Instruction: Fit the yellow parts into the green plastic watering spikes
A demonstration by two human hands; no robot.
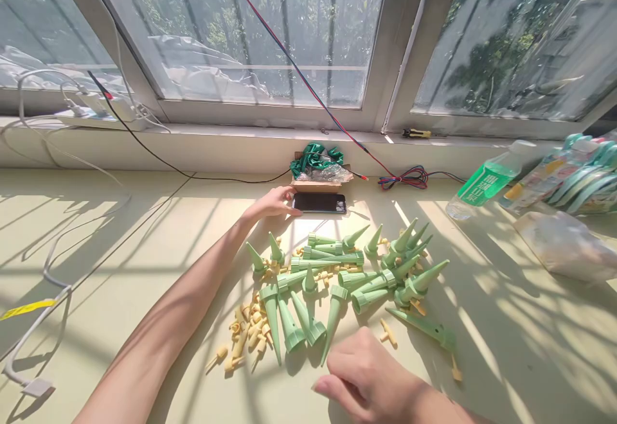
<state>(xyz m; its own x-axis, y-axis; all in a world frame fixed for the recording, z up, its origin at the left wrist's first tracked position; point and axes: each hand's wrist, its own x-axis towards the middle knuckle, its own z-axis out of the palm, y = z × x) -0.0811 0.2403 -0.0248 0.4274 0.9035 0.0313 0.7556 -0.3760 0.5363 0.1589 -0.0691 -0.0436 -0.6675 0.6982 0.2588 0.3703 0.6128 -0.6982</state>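
Note:
At the back of the table, my left hand (274, 203) grips the left end of a black smartphone (319, 203), thumb at its front edge. The phone leans in front of a small cardboard box (315, 187). Near me, my right hand (364, 372) is loosely curled just in front of the green plastic spikes (332, 315), and nothing shows in its fingers. Several such spikes lie or stand in a group in the middle. Small yellow plastic valve pieces (250, 331) are heaped at the group's left, and a single yellow piece (388, 334) lies beyond my right hand.
Green cloth-like material (315, 159) and clear plastic fill the box. A coiled red-and-blue cable (405, 178) lies right of it. Farther right are a green-labelled bottle (486, 180) and a pale bag (566, 244). White cables (60, 289) and a power strip (101, 112) are at left.

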